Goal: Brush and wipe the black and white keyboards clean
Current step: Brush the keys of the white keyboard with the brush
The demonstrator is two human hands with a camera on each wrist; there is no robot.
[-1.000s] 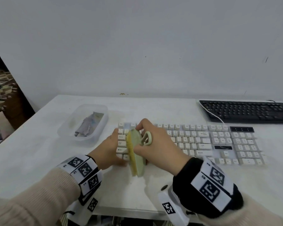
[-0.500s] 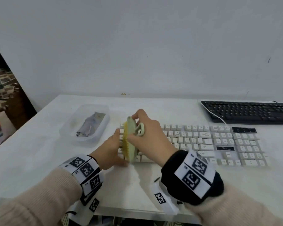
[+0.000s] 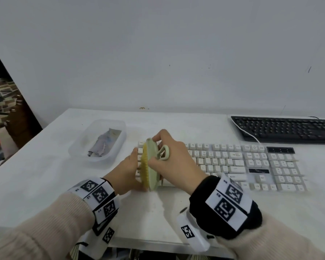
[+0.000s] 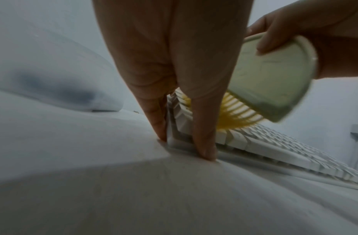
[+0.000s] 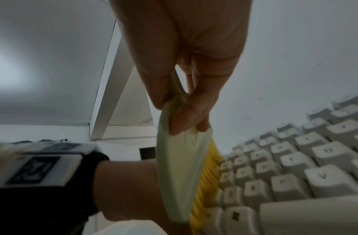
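Right hand (image 3: 174, 162) is gripping the pale-green oval brush with yellow bristles (image 3: 152, 166), brushing the white plastic keyboard (image 3: 233, 164); left hand (image 3: 125, 174), fingers straight, is bracing its left end. Next: sweeping rightward.

A matt pale green plastic back and yellow plastic bristles are seen on the brush (image 3: 152, 164). Matt off-white plastic keycaps are shown on the white keyboard (image 3: 233, 164), matt black plastic on the black keyboard (image 3: 285, 129). The tub (image 3: 113, 152) is of translucent plastic, holding crumpled grey cloth (image 3: 102, 144). The table (image 3: 36, 166) looks smooth and matt white.
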